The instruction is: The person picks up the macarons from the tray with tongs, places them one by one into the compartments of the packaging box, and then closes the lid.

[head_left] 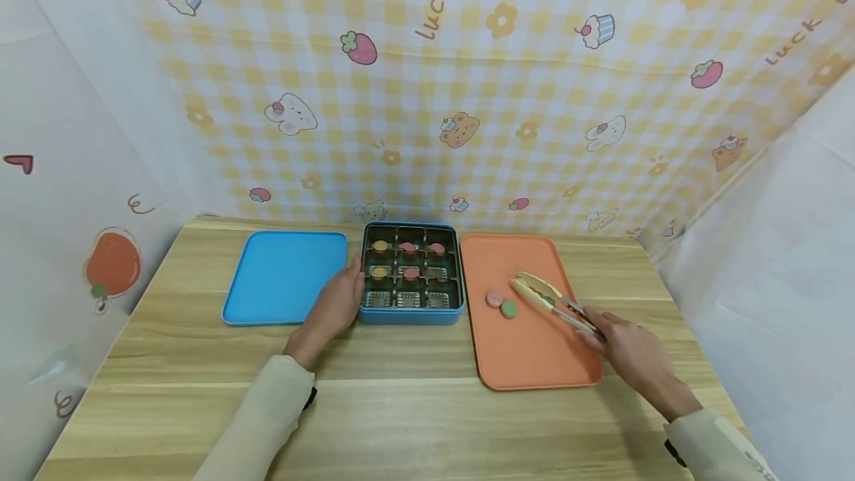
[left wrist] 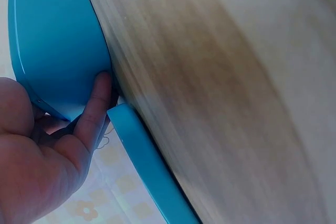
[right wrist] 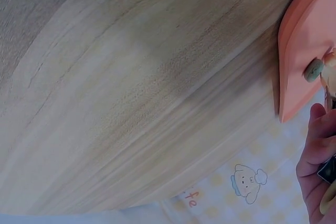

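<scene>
My left hand [head_left: 339,297] rests against the left wall of a blue tin box [head_left: 410,317], its fingers touching the side low down in the left wrist view. Inside, a dark divided insert has rows of compartments. Small round macaron-like pieces sit in the back row and in the left and middle compartments of the middle row: yellow [head_left: 380,246] and pinkish-red [head_left: 410,273]. My right hand [head_left: 631,351] grips tongs [head_left: 564,310] above an orange tray [head_left: 514,362]. Left of the tong tips lie a pink macaron [head_left: 493,299] and a green macaron [head_left: 509,309]. Whether the tips hold anything is unclear.
A blue lid [head_left: 283,277] lies flat to the left of the box. The tray stands close to the box's right side. Behind the wooden table [head_left: 394,421] hangs a yellow checked cloth [head_left: 414,95], with white cloth at both sides.
</scene>
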The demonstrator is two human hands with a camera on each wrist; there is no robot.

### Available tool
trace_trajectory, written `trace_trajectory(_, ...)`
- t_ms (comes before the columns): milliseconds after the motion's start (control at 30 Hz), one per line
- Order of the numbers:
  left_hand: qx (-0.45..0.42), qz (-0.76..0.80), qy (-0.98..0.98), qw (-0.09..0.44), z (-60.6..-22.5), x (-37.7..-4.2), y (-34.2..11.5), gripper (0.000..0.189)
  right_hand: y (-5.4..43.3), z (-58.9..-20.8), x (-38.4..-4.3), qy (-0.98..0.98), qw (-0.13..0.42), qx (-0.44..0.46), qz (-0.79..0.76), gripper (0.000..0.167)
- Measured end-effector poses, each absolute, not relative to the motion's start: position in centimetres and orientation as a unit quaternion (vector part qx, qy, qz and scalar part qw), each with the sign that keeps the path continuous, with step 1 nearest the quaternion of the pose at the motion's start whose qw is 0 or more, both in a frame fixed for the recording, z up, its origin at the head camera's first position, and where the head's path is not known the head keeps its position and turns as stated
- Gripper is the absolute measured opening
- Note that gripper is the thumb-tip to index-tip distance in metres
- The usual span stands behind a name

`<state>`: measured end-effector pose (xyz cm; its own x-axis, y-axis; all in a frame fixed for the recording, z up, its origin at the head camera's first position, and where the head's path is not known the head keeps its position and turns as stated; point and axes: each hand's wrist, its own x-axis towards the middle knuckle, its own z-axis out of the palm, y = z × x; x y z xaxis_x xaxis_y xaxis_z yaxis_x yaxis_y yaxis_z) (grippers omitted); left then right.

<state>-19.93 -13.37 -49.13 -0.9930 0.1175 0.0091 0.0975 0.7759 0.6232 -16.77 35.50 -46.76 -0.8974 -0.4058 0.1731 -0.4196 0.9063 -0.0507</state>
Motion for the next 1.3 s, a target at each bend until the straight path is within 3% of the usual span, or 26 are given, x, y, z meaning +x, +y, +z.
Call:
trace_trajectory(633,0.056,0.328,0.943,0.015,-49.08,-19.87,-13.31,0.052,35.66,-46.41,-16.87,-0.976,0.073,0.199,0.048,0.04)
trace_trajectory(1033,0.057,0.337,0.94,0.011,-48.9,-19.83,-13.35,0.052,35.77,-46.15,-16.87,-0.979,0.057,0.19,0.036,0.027)
trace_trajectory(1300,0.054,0.34,0.939,0.012,-48.92,-19.83,-13.31,0.052,35.41,-46.04,-16.78,-0.977,0.067,0.199,0.037,0.036)
